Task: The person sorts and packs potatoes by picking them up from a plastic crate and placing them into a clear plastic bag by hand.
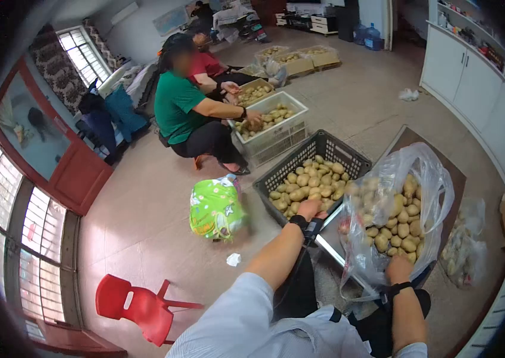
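Observation:
My left hand (pixel 310 209) is at the near edge of a black plastic crate (pixel 348 156) of potatoes (pixel 309 178). Its fingers reach down toward the potatoes, and what they hold, if anything, is hidden. To the right, a clear plastic bag (pixel 437 173) lies open on a metal-edged surface (pixel 331 246), with many potatoes (pixel 404 230) inside. My right hand (pixel 400 269) is at the bag's near side, against the lowest potatoes, its fingertips mostly out of sight.
A person in green (pixel 178 101) squats by a white crate (pixel 276 140) of potatoes, beside a person in red (pixel 205 64). A green patterned bundle (pixel 215 209), a red chair (pixel 139 304) and another plastic bag (pixel 466 250) are on the floor. White cabinets (pixel 473 83) line the right.

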Motion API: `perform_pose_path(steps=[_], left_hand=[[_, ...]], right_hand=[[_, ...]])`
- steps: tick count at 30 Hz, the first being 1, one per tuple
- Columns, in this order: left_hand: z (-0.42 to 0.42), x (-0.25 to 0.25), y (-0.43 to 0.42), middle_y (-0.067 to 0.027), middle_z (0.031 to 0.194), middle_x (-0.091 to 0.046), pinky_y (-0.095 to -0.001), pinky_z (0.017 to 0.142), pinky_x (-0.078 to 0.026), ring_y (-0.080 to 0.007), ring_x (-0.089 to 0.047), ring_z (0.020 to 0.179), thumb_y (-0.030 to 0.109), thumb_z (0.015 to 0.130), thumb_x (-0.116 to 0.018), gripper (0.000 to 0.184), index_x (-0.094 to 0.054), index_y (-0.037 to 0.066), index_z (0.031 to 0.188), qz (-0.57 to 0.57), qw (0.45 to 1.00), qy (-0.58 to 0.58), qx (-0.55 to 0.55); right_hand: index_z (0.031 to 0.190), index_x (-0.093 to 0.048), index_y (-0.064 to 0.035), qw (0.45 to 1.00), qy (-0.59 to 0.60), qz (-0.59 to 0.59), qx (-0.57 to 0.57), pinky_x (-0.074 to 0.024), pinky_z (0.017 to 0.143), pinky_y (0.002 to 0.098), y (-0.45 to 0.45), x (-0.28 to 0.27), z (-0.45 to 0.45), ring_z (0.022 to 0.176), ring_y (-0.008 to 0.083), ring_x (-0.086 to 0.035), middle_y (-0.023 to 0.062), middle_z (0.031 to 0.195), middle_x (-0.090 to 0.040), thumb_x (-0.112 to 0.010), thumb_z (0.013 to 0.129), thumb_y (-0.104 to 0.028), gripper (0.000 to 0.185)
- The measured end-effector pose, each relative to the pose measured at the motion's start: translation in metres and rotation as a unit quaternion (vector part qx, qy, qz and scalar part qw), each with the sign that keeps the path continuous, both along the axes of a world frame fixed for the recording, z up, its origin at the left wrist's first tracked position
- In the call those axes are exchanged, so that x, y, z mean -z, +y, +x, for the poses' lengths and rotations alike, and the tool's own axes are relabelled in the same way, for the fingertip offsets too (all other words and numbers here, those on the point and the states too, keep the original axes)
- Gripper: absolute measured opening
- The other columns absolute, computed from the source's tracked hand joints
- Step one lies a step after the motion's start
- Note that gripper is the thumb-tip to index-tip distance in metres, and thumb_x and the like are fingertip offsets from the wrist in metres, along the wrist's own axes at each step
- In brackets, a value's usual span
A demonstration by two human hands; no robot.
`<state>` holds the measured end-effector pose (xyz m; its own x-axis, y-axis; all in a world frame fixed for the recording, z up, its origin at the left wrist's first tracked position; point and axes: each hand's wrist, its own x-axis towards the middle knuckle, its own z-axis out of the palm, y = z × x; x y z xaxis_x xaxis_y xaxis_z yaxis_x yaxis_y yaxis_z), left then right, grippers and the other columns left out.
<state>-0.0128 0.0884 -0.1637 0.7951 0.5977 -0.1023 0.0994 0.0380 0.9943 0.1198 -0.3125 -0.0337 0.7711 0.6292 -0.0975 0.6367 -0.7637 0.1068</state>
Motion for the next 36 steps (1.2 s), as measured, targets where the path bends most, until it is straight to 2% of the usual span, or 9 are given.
perform_pose_path(steps=[2, 4, 11, 15, 16, 19, 24, 26, 36], left_hand=[[0.000, 0.027, 0.010, -0.0127, 0.101, -0.052, -0.0332, 0.063, -0.059, -0.0250, -0.060, 0.077, 0.011, 0.083, -0.060, 0.015, -0.055, -0.002, 0.089, 0.130, 0.991, 0.007, 0.020], [-0.032, -0.101, -0.030, -0.0175, 0.084, -0.059, -0.0401, 0.066, -0.052, -0.0333, -0.060, 0.076, 0.026, 0.077, -0.068, 0.028, -0.058, 0.001, 0.084, 0.495, 0.850, 0.173, 0.050], [-0.030, -0.067, -0.007, -0.0175, 0.080, -0.062, -0.0408, 0.064, -0.048, -0.0312, -0.060, 0.073, 0.024, 0.078, -0.065, 0.021, -0.062, 0.003, 0.083, 0.449, 0.862, 0.232, 0.043], [-0.027, -0.069, 0.004, -0.0201, 0.080, -0.065, -0.0419, 0.064, -0.049, -0.0334, -0.064, 0.075, 0.025, 0.075, -0.062, 0.022, -0.067, 0.004, 0.072, 0.419, 0.851, 0.312, 0.060], [-0.009, 0.025, 0.041, -0.0186, 0.083, -0.066, -0.0416, 0.067, -0.050, -0.0331, -0.064, 0.077, 0.026, 0.077, -0.060, 0.022, -0.069, 0.005, 0.076, 0.488, 0.809, 0.322, 0.055], [-0.022, -0.040, 0.021, -0.0139, 0.081, -0.066, -0.0413, 0.065, -0.049, -0.0306, -0.064, 0.076, 0.030, 0.080, -0.059, 0.025, -0.068, 0.007, 0.079, 0.471, 0.801, 0.355, 0.105], [-0.043, -0.085, -0.008, -0.0134, 0.071, -0.060, -0.0383, 0.055, -0.047, -0.0314, -0.061, 0.068, 0.016, 0.082, -0.057, 0.015, -0.062, 0.002, 0.082, 0.473, 0.839, 0.269, 0.001], [-0.047, -0.092, -0.007, -0.0137, 0.071, -0.059, -0.0376, 0.054, -0.048, -0.0317, -0.061, 0.067, 0.014, 0.082, -0.057, 0.014, -0.060, 0.001, 0.083, 0.472, 0.842, 0.261, -0.017], [-0.040, -0.065, 0.016, -0.0182, 0.088, -0.059, -0.0375, 0.061, -0.052, -0.0327, -0.061, 0.077, 0.021, 0.083, -0.057, 0.027, -0.059, -0.003, 0.095, 0.365, 0.872, 0.325, 0.019]], right_hand=[[0.080, -0.065, -0.0074, 0.999, -0.016, 0.025, 0.025, -0.0508, 0.062, 0.0424, 0.003, -0.008, -0.006, 0.075, 0.0315, -0.065, 0.0132, 0.085, -0.067, -0.057, 0.074, -0.011, 0.010], [0.083, -0.064, -0.0069, 0.999, -0.024, 0.025, 0.036, -0.0508, 0.064, 0.0424, 0.005, -0.018, -0.011, 0.076, 0.0319, -0.065, 0.0127, 0.084, -0.067, -0.057, 0.074, -0.010, 0.011], [0.111, -0.050, -0.0036, 0.989, 0.101, 0.029, 0.104, -0.0503, 0.077, 0.0435, 0.001, -0.015, 0.000, 0.088, 0.0376, -0.062, 0.0264, 0.109, -0.056, -0.056, 0.078, -0.010, 0.034], [0.113, -0.050, -0.0042, 0.992, 0.080, 0.066, 0.065, -0.0499, 0.079, 0.0447, -0.003, -0.014, -0.002, 0.090, 0.0376, -0.062, 0.0232, 0.105, -0.058, -0.057, 0.077, -0.008, 0.037], [0.114, -0.049, -0.0039, 0.993, 0.080, 0.074, 0.034, -0.0499, 0.079, 0.0450, -0.009, -0.012, -0.001, 0.090, 0.0372, -0.062, 0.0220, 0.105, -0.058, -0.057, 0.077, -0.008, 0.038], [0.090, -0.067, -0.0027, 0.985, 0.130, 0.017, 0.116, -0.0488, 0.083, 0.0425, -0.008, -0.004, 0.004, 0.097, 0.0333, -0.061, 0.0190, 0.100, -0.064, -0.051, 0.083, -0.016, 0.023], [0.104, -0.059, -0.0028, 0.978, 0.170, 0.014, 0.117, -0.0512, 0.078, 0.0442, -0.006, -0.017, -0.007, 0.094, 0.0348, -0.062, 0.0217, 0.103, -0.062, -0.053, 0.082, -0.015, 0.027], [0.120, -0.043, 0.0013, 0.972, 0.202, -0.002, 0.123, -0.0500, 0.081, 0.0449, -0.003, -0.016, -0.011, 0.099, 0.0404, -0.059, 0.0284, 0.113, -0.054, -0.064, 0.076, -0.022, 0.054], [0.115, -0.043, -0.0021, 0.983, 0.155, 0.101, -0.003, -0.0515, 0.071, 0.0487, 0.005, 0.030, -0.032, 0.081, 0.0399, -0.062, 0.0255, 0.115, -0.045, -0.045, 0.084, -0.010, 0.031]])
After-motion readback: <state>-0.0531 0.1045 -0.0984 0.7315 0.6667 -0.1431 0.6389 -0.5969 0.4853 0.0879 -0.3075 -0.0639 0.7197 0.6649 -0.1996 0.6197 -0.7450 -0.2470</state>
